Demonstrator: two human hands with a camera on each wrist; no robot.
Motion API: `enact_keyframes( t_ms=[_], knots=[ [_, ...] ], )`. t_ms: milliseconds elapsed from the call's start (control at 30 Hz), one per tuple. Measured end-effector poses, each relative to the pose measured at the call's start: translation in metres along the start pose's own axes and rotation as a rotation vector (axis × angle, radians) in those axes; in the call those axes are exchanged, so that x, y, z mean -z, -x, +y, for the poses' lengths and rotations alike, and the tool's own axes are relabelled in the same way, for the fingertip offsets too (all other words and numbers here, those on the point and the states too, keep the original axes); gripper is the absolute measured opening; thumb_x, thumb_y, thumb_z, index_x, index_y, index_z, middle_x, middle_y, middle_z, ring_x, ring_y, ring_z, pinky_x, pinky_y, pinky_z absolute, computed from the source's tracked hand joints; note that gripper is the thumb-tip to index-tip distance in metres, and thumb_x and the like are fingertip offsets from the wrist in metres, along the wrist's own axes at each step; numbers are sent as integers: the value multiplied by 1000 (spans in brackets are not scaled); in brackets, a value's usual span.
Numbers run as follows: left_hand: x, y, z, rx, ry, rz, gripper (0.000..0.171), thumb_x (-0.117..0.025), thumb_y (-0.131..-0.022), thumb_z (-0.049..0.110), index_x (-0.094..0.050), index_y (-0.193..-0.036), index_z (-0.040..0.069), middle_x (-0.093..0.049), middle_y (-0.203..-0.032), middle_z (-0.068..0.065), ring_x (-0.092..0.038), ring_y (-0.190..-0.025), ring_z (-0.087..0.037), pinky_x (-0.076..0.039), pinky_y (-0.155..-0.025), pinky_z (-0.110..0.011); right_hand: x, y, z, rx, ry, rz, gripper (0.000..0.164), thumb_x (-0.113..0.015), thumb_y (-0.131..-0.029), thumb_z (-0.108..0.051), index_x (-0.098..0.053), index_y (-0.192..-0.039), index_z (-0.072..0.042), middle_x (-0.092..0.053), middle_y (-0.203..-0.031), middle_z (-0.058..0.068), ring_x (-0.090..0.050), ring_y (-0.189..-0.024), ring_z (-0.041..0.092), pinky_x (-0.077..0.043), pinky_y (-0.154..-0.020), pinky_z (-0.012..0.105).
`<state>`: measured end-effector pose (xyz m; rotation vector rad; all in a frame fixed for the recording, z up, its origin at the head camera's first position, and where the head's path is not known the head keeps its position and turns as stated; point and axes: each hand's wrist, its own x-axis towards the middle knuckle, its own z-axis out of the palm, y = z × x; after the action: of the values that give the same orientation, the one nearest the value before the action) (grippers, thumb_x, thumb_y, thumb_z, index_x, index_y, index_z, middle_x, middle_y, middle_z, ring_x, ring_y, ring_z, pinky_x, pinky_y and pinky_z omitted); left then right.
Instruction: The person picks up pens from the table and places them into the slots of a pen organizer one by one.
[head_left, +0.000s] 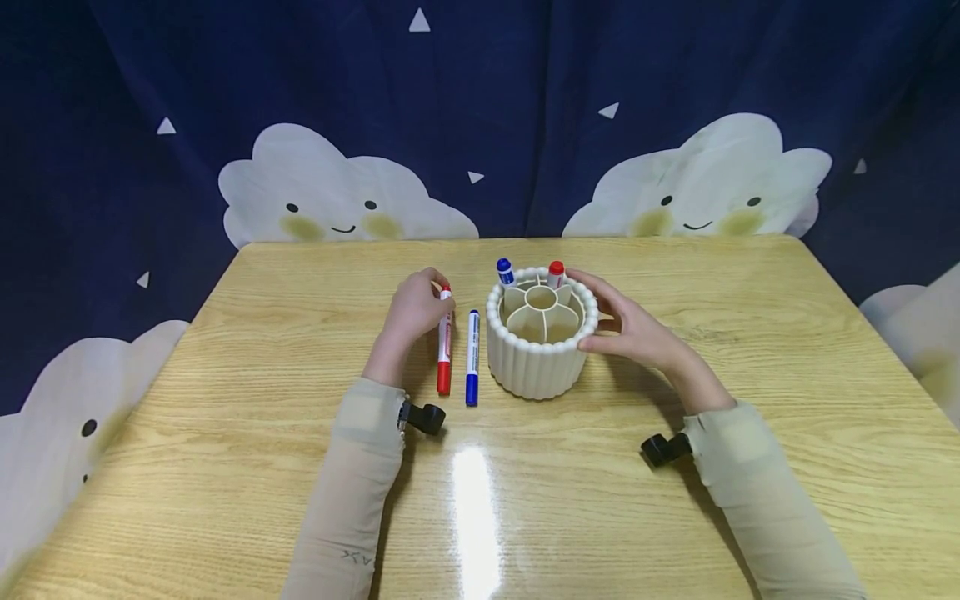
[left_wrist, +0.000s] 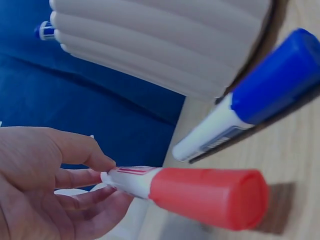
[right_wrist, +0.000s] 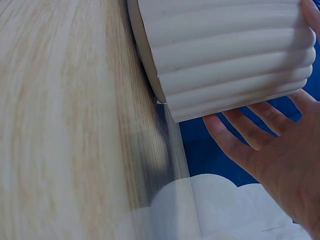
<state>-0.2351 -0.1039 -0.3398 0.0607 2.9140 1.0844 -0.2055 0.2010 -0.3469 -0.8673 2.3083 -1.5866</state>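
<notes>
My left hand pinches the far end of a red-capped whiteboard marker between thumb and fingertips. Its red cap points toward my body, close over the table. Just to the right, a blue-capped marker lies on the wood. A cream ribbed pen holder stands upright beyond it, divided into several compartments. My right hand grips the holder's right side, thumb near the front rim and fingers spread along the wall. Inside stand a blue marker and a red marker at the back.
The wooden table runs back to a dark blue curtain printed with clouds. A black wrist camera sits on the left cuff and another black camera on the right.
</notes>
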Motion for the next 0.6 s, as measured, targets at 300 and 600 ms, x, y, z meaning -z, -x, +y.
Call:
enact_keyframes(
  t_ms=[300, 600],
  knots=[
    [13, 1, 0, -47, 103, 123, 28, -57, -79, 11, -55, -106, 4, -56, -91, -10, -50, -69, -20, -42, -53, -24, 0, 0, 2, 3, -2, -1, 85, -67, -76, -5, -21, -144, -25, -30, -144, 0, -35, -126, 20, -37, -98, 47],
    [30, 2, 14, -83, 255, 240, 28, -56, -79, 7, -55, -107, 4, -55, -94, -11, -55, -60, -16, -51, -53, -23, 0, -1, 2, -2, 12, 5, 85, -68, -77, -5, -21, -144, -26, -28, -145, -1, -35, -127, 18, -38, -98, 42]
  ],
)
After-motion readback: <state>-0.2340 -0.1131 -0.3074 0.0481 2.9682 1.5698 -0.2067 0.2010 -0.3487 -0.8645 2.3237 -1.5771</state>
